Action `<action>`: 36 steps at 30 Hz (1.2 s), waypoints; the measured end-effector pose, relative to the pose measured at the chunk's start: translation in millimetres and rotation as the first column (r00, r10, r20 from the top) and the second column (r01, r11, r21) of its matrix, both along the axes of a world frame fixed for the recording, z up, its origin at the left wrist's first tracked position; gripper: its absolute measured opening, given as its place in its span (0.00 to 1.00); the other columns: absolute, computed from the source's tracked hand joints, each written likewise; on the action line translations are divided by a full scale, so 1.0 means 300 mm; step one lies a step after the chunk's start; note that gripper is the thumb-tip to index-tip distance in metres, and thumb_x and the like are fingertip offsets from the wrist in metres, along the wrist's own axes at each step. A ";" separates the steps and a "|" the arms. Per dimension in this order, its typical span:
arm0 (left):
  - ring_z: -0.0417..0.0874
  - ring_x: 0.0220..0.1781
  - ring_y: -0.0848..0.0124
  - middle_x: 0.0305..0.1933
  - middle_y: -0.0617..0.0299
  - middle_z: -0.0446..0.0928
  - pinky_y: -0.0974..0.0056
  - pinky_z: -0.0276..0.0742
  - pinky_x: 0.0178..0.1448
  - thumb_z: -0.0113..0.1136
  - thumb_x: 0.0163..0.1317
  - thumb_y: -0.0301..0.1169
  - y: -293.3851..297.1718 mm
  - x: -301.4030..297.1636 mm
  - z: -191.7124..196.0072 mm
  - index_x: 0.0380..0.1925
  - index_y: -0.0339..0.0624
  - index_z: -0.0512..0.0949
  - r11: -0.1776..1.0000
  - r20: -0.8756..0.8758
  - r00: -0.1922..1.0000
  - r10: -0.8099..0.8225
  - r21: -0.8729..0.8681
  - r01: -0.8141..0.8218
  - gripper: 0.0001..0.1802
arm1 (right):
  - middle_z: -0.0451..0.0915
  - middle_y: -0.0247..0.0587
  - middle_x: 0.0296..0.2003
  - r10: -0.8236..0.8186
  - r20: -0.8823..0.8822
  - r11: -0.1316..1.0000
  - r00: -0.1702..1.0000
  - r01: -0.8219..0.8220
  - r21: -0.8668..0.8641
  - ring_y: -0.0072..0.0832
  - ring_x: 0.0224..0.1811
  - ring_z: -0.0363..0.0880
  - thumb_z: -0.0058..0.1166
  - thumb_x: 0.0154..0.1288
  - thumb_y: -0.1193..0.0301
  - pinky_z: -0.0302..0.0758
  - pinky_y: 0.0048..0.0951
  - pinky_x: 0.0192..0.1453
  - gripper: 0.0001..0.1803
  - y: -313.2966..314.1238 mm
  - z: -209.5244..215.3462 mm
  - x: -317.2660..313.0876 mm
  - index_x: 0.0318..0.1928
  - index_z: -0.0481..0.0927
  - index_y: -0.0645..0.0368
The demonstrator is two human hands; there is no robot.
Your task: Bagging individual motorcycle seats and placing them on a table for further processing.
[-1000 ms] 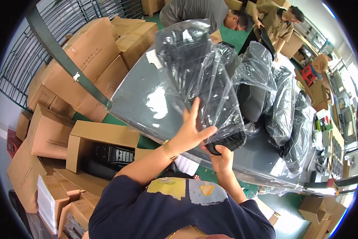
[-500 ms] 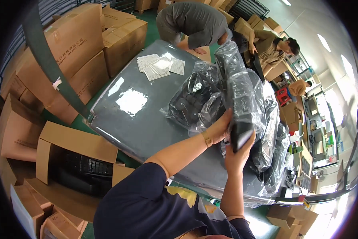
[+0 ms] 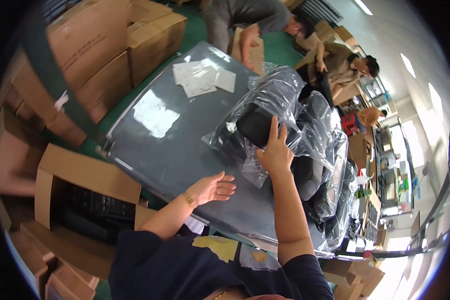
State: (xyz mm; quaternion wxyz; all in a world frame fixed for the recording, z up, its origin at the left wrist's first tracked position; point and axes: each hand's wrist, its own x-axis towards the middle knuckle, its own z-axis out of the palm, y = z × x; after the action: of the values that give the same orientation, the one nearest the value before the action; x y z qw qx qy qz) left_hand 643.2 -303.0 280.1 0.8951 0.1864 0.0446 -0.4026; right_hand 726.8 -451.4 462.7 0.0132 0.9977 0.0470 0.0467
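Observation:
My left hand (image 3: pixel 212 191) hovers over the near edge of the grey table (image 3: pixel 185 155), palm turned inward, fingers apart and empty. My right hand (image 3: pixel 276 152) is spread at the near end of a black cushion-like piece (image 3: pixel 255 125) in a clear plastic bag. Its fingers rest on or just over this piece and are not wrapped round it; contact is hard to tell. The bagged piece lies tilted on another bagged black piece (image 3: pixel 230 142). Several more bagged black pieces (image 3: pixel 310 172) are heaped to the right of my right hand.
Paper slips (image 3: pixel 200 80) lie on the table's far part. An open carton (image 3: pixel 87 172) with black parts inside stands at left, near stacked cartons (image 3: pixel 97 45). A grey post (image 3: pixel 60 85) rises at the table's left corner. Two people (image 3: pixel 265 25) work beyond the table.
The bagged black piece, upright between both hands before, now lies on the heap farther left. My left hand has let go and drawn back left; my right hand has opened.

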 end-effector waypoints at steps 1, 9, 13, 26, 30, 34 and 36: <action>0.78 0.50 0.65 0.48 0.57 0.77 0.57 0.75 0.54 0.44 0.67 0.51 0.025 -0.070 -0.034 0.55 0.46 0.69 0.990 -0.001 1.000 0.008 0.138 -0.008 0.25 | 0.51 0.61 0.66 0.059 0.034 0.998 0.998 -0.058 -0.031 0.52 0.40 0.80 0.60 0.43 0.68 0.78 0.44 0.38 0.55 -0.015 -0.005 -0.006 0.70 0.42 0.51; 0.74 0.41 0.81 0.40 0.68 0.75 0.75 0.70 0.46 0.50 0.67 0.36 0.137 -0.463 0.211 0.55 0.43 0.71 0.719 0.469 0.831 0.301 0.461 -0.520 0.18 | 0.54 0.55 0.66 0.215 0.095 0.971 0.972 -0.224 0.086 0.54 0.51 0.75 0.57 0.51 0.59 0.74 0.47 0.49 0.42 -0.142 -0.041 -0.104 0.67 0.54 0.47; 0.69 0.31 0.78 0.30 0.69 0.71 0.73 0.66 0.38 0.55 0.63 0.32 0.068 -0.779 0.590 0.56 0.38 0.71 0.585 0.872 0.426 0.243 0.219 -0.781 0.21 | 0.59 0.51 0.64 0.378 0.158 0.892 0.912 -0.405 0.202 0.37 0.42 0.80 0.58 0.54 0.62 0.75 0.41 0.48 0.36 -0.211 -0.112 -0.205 0.64 0.62 0.45; 0.70 0.21 0.72 0.28 0.61 0.75 0.68 0.66 0.24 0.60 0.55 0.25 -0.044 -1.517 1.012 0.26 0.45 0.74 0.462 0.981 -0.068 -0.184 0.026 -0.887 0.04 | 0.68 0.48 0.58 0.844 -0.145 0.491 0.516 -0.634 0.598 0.32 0.32 0.81 0.56 0.54 0.73 0.76 0.33 0.45 0.25 -0.108 -0.529 -0.838 0.55 0.72 0.55; 0.70 0.21 0.71 0.28 0.61 0.76 0.68 0.66 0.24 0.61 0.55 0.26 0.019 -1.683 1.026 0.25 0.46 0.75 0.421 0.983 -0.099 -0.151 -0.027 -0.907 0.04 | 0.71 0.46 0.55 0.865 -0.224 0.490 0.450 -0.658 0.572 0.33 0.32 0.81 0.56 0.54 0.73 0.76 0.33 0.44 0.23 -0.047 -0.523 -0.955 0.54 0.73 0.55; 0.71 0.21 0.71 0.28 0.61 0.76 0.67 0.66 0.23 0.62 0.54 0.27 0.148 -1.882 1.009 0.25 0.47 0.75 0.368 0.983 -0.141 -0.115 -0.090 -0.925 0.05 | 0.77 0.46 0.49 0.844 -0.305 0.537 0.442 -0.706 0.462 0.34 0.33 0.82 0.56 0.54 0.72 0.76 0.35 0.43 0.23 0.051 -0.573 -1.067 0.53 0.74 0.54; 0.71 0.21 0.71 0.28 0.61 0.76 0.67 0.66 0.23 0.62 0.54 0.27 0.220 -2.019 0.998 0.25 0.48 0.75 0.326 0.984 -0.153 -0.096 -0.114 -0.938 0.05 | 0.78 0.46 0.47 0.835 -0.346 0.546 0.427 -0.717 0.433 0.35 0.33 0.82 0.56 0.53 0.71 0.76 0.36 0.43 0.23 0.138 -0.603 -1.163 0.53 0.74 0.54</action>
State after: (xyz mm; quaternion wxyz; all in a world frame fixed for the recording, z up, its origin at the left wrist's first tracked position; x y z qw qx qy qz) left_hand 37.6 -236.9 579.6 0.5745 0.6961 -0.3058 0.3032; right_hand 378.0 -410.1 281.9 -0.1336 0.8277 0.5001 -0.2166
